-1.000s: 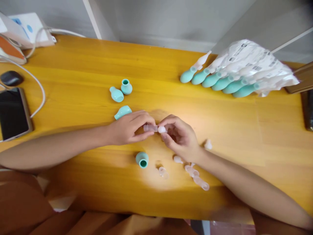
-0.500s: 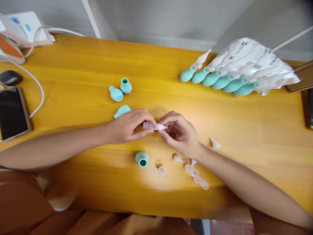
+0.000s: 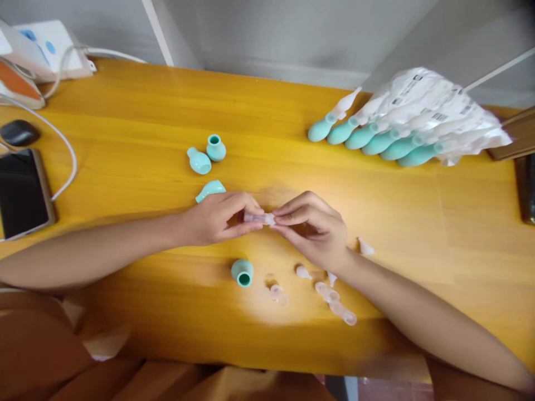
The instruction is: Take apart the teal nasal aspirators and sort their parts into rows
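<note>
Over the middle of the table, my left hand [image 3: 223, 219] is closed on a small clear plastic tube [image 3: 254, 218], gripped between thumb and fingers. Pinched at the tube's right end, a whitish nozzle tip is mostly covered by the fingers of my right hand [image 3: 315, 227]. A teal rubber bulb [image 3: 211, 190] lies partly behind my left hand. Another teal bulb [image 3: 242, 273] stands below my hands, its dark opening facing me. Loose clear tubes [image 3: 335, 303] and a small white tip [image 3: 303, 272] lie below my right hand.
Two teal bulbs [image 3: 199, 160] lie at upper left. Several assembled bulbs with nozzles [image 3: 321, 128] line up at upper right against a white plastic bag [image 3: 422, 92]. A white tip [image 3: 365, 246] is near my right wrist. Phone [image 3: 23, 192], mouse [image 3: 19, 132] and cable sit at left.
My right fingers have closed further over the nozzle tip, covering most of it, and the hand has shifted slightly right. My left hand stays almost still with the tube.
</note>
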### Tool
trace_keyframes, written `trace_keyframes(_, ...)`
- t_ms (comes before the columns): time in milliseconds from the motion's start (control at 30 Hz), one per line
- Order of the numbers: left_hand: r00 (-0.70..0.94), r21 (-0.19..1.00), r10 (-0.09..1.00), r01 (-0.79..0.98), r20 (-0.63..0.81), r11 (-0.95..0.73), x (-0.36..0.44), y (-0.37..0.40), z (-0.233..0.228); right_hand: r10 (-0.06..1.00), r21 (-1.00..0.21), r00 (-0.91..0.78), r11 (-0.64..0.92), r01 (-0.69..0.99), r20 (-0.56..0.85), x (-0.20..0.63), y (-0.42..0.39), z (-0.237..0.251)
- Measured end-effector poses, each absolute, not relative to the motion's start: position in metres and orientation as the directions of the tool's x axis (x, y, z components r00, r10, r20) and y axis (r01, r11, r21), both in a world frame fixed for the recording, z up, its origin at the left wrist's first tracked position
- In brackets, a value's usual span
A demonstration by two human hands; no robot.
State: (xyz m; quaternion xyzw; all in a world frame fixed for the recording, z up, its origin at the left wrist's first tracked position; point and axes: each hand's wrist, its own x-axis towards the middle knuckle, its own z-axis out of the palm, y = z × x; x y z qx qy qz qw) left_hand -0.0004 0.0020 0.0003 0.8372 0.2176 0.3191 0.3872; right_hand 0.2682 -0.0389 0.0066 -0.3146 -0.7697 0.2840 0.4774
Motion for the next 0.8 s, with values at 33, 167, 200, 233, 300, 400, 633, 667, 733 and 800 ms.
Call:
trace_keyframes(33, 0.706, 0.785, 0.603, 0.107, 0.372, -0.610, -0.001, 0.002, 0.001, 0.750, -0.731, -0.352, 0.648, 0.216, 0.561, 0.269, -0.039, 0.007)
trace_keyframes(167, 0.708, 0.771, 0.586, 0.093, 0.393, -0.630, 0.000, 0.002, 0.002, 0.734, -0.724, -0.393, 0.658, 0.207, 0.554, 0.274, -0.040, 0.006)
trace_keyframes(200, 0.709, 0.771, 0.587, 0.097, 0.390, -0.629, 0.000, 0.002, 0.002, 0.731, -0.723, -0.404, 0.659, 0.207, 0.550, 0.275, -0.040, 0.007)
trace_keyframes(233, 0.711, 0.773, 0.589, 0.102, 0.384, -0.627, 0.000, 0.001, 0.002, 0.726, -0.720, -0.413, 0.662, 0.205, 0.550, 0.276, -0.040, 0.007)
trace_keyframes(300, 0.715, 0.771, 0.590, 0.112, 0.376, -0.627, -0.001, 0.001, 0.002, 0.710, -0.710, -0.429, 0.676, 0.197, 0.558, 0.277, -0.040, 0.008)
trace_keyframes(400, 0.714, 0.742, 0.583, 0.133, 0.388, -0.657, -0.002, 0.000, 0.001, 0.679, -0.678, -0.450, 0.709, 0.195, 0.580, 0.277, -0.040, 0.010)
trace_keyframes(633, 0.707, 0.689, 0.565, 0.153, 0.425, -0.709, -0.001, -0.002, 0.003, 0.619, -0.599, -0.486, 0.770, 0.220, 0.617, 0.278, -0.041, 0.011)
trace_keyframes(667, 0.707, 0.684, 0.562, 0.153, 0.429, -0.713, -0.001, -0.003, 0.003, 0.620, -0.597, -0.490, 0.769, 0.227, 0.613, 0.278, -0.041, 0.011)
trace_keyframes(733, 0.706, 0.669, 0.555, 0.156, 0.439, -0.727, -0.001, -0.003, 0.004, 0.617, -0.589, -0.502, 0.773, 0.238, 0.607, 0.279, -0.041, 0.012)
trace_keyframes(800, 0.708, 0.651, 0.548, 0.164, 0.445, -0.741, -0.001, -0.003, 0.004, 0.608, -0.578, -0.514, 0.779, 0.241, 0.605, 0.280, -0.042, 0.012)
